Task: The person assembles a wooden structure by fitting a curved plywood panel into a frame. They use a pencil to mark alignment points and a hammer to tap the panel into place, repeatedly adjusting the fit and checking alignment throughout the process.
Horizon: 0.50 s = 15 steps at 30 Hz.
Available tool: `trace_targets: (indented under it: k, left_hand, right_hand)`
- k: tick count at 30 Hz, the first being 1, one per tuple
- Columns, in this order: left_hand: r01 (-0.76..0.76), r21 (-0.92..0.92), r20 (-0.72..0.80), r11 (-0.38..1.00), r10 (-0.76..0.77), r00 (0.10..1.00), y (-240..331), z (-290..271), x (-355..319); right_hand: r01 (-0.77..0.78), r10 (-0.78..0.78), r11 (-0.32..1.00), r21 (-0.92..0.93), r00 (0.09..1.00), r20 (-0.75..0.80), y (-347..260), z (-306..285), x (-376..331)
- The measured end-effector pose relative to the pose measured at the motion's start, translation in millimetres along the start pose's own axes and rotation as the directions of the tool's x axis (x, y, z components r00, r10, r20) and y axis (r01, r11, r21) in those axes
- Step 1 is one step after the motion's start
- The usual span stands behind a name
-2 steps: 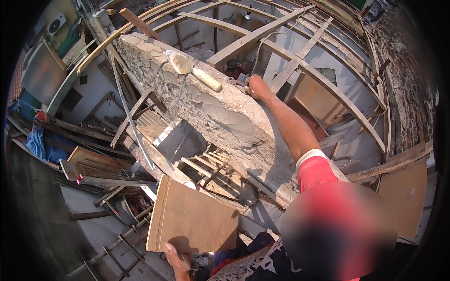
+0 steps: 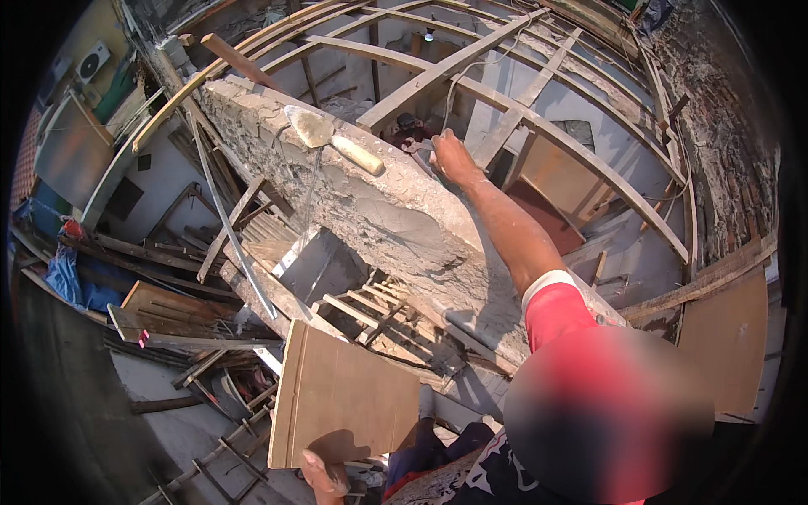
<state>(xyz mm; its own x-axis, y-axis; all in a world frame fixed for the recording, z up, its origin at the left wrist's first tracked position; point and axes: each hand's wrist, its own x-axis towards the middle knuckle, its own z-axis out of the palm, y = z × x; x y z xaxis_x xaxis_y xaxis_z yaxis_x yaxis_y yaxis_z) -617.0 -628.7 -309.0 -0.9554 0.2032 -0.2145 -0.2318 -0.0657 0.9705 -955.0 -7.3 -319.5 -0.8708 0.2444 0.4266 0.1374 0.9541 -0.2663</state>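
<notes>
My left hand grips the lower edge of a flat brown board, held tilted at the bottom of the view. My right hand, arm stretched out, is closed at the far edge of a rough mortared wall. Something greyish shows by its fingers, too small to name. On top of the wall, left of this hand, lies a trowel with a pale wooden handle and mortar on its blade; neither hand touches it.
Wooden roof beams cross the open space beyond the wall. A person in dark red is below, near my right hand. Loose planks and a blue tarp are on the left. A wooden ladder-like frame lies below the wall.
My right hand has lifted slightly from the wall's top and reached farther over its far edge. The board in my left hand now covers a small white round thing. The whole view has shifted a little.
</notes>
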Motion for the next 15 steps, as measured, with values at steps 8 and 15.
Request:
trace_targets:
  k: [8, 15]
  left_hand:
    - [-0.204, 0.979, 0.165, -0.017, 0.655, 0.737, -53, -66, 49]
    - [-0.752, -0.042, 0.006, 0.658, 0.752, 0.659, 40, 64, 99]
  right_hand:
    - [0.01, 0.041, 0.995, 0.1, 0.868, -0.495, -25, -212, -40]
    - [-0.171, 0.519, 0.798, 0.578, 0.682, -0.516, -75, -414, -232]
